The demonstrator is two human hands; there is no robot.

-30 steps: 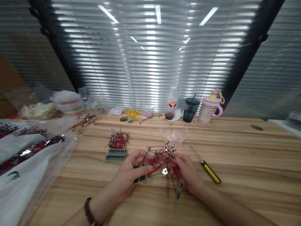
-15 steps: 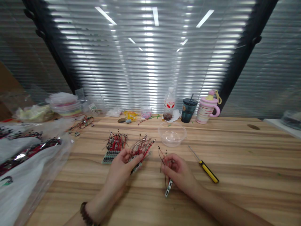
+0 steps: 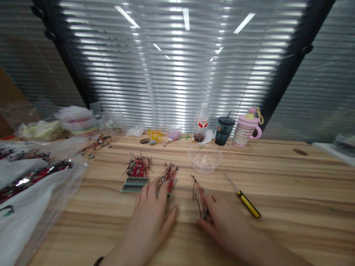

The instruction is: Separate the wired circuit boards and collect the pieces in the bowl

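Note:
My left hand (image 3: 151,212) lies palm down with its fingers stretched out and thumb apart, its fingertips over a wired circuit board panel whose red and black wires (image 3: 169,175) stick out beyond them. Most of that panel is hidden under the fingers. Just left of it lies another green circuit board panel (image 3: 135,184) with a dense bunch of red and black wires. My right hand (image 3: 226,221) is low over the table, thumb and fingers closed on a small wired circuit board (image 3: 205,213). Its thin wires (image 3: 198,190) point away from me.
Right of my right hand lies a yellow-black screwdriver (image 3: 249,205). A clear plastic bowl (image 3: 205,159) stands ahead. Behind it are a bottle (image 3: 201,125), a dark tumbler (image 3: 224,131) and a pink mug (image 3: 244,131). Plastic bags with wired parts (image 3: 36,181) cover the left side.
My left hand has lowered its panel to the table and opened over it. My right hand has moved down with the small board, turning palm down.

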